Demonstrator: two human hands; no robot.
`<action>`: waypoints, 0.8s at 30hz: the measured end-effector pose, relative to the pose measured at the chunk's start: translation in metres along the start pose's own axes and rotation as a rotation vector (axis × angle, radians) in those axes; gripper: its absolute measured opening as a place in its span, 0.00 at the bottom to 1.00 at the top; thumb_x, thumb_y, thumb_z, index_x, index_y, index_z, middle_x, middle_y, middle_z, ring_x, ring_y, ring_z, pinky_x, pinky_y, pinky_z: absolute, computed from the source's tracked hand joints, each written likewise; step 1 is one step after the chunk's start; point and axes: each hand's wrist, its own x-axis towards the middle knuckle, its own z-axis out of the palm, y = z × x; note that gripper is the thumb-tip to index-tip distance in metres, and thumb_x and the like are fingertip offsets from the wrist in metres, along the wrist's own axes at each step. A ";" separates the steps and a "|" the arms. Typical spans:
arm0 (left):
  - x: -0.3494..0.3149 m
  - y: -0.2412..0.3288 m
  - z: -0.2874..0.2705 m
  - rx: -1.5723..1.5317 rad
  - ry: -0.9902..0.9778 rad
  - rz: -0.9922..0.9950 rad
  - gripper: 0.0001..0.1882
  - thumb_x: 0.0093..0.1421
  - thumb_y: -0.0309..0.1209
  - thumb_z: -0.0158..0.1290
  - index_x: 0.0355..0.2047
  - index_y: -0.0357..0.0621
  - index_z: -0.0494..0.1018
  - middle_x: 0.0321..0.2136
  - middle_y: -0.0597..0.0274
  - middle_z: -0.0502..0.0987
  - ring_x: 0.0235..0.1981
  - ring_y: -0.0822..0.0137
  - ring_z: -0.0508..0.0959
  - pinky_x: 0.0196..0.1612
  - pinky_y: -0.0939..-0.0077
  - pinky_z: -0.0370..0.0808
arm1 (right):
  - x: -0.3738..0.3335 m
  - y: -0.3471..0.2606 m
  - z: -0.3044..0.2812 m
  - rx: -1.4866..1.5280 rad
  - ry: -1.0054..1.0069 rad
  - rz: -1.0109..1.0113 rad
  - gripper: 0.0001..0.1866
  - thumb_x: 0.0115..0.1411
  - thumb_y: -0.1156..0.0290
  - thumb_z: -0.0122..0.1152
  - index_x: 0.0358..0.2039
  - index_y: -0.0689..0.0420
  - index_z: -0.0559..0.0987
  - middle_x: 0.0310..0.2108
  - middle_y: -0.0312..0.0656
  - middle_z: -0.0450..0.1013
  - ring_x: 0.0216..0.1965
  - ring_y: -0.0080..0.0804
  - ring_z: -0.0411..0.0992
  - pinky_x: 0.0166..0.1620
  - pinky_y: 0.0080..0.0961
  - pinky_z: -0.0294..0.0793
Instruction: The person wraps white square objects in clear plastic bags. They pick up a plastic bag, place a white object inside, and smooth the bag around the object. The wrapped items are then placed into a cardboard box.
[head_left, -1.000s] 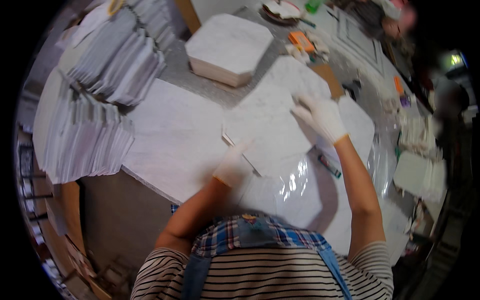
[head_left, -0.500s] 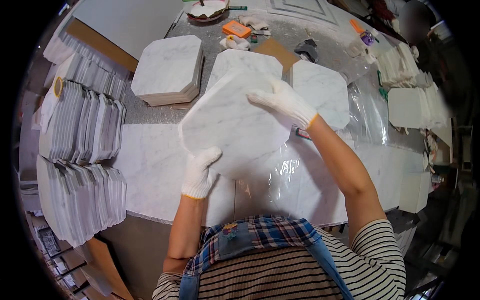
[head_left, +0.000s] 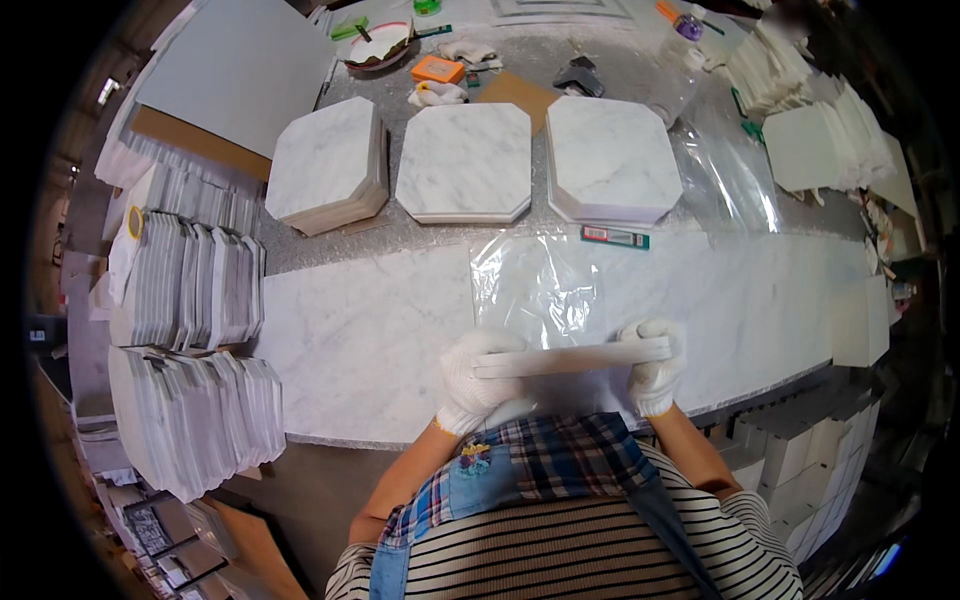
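Close to my body, a white marble tile [head_left: 572, 358] with cut corners is tilted so that mainly its narrow edge shows. My left hand [head_left: 478, 382], in a white knitted glove, is closed round one end of it. My right hand [head_left: 655, 370], gloved alike, grips the other end. Just beyond the tile, a clear plastic bag [head_left: 537, 285] lies on the white slab. Past that stand three piles of grey-veined octagonal tiles: a taller left stack [head_left: 325, 165], a middle stack [head_left: 464, 160] and a right stack [head_left: 612, 158].
Rows of upright tiles [head_left: 190, 410] line the left side. A slim green box [head_left: 615, 237] lies before the right stack. Behind are an orange box [head_left: 437, 69], a cloth [head_left: 437, 94], a bowl [head_left: 380, 45] and brown card [head_left: 518, 97]. More tiles [head_left: 810, 145] and plastic sheeting [head_left: 735, 185] occupy the right.
Both hands have brought the tile from above the middle stack back toward my body. Its broad face was showing; now it is seen edge-on, and the plastic bag is more exposed.
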 end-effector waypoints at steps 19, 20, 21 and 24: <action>-0.030 -0.047 0.032 -0.396 0.164 -0.181 0.28 0.60 0.43 0.62 0.52 0.34 0.73 0.45 0.54 0.79 0.47 0.64 0.78 0.51 0.67 0.74 | -0.022 -0.018 0.000 -0.302 -0.106 0.394 0.31 0.66 0.61 0.58 0.62 0.68 0.63 0.53 0.53 0.73 0.52 0.40 0.72 0.55 0.34 0.71; -0.013 -0.026 0.031 -0.347 0.202 -0.198 0.25 0.62 0.42 0.59 0.51 0.33 0.73 0.45 0.55 0.79 0.46 0.65 0.77 0.51 0.68 0.73 | -0.007 -0.042 0.011 -0.363 -0.051 0.351 0.30 0.68 0.60 0.56 0.62 0.69 0.63 0.52 0.53 0.73 0.52 0.42 0.73 0.56 0.35 0.70; 0.001 -0.006 0.030 -0.300 0.236 -0.221 0.23 0.64 0.41 0.57 0.50 0.33 0.74 0.45 0.56 0.79 0.45 0.65 0.77 0.51 0.69 0.72 | 0.001 -0.061 0.018 -0.424 0.006 0.313 0.30 0.69 0.58 0.53 0.61 0.69 0.64 0.51 0.54 0.73 0.51 0.44 0.73 0.56 0.36 0.69; 0.009 0.011 0.026 -0.334 0.245 -0.419 0.21 0.68 0.40 0.53 0.51 0.32 0.74 0.42 0.56 0.79 0.44 0.67 0.76 0.52 0.71 0.72 | -0.001 -0.072 0.014 -0.613 0.009 0.472 0.28 0.70 0.55 0.50 0.58 0.68 0.69 0.49 0.62 0.74 0.52 0.56 0.72 0.55 0.39 0.70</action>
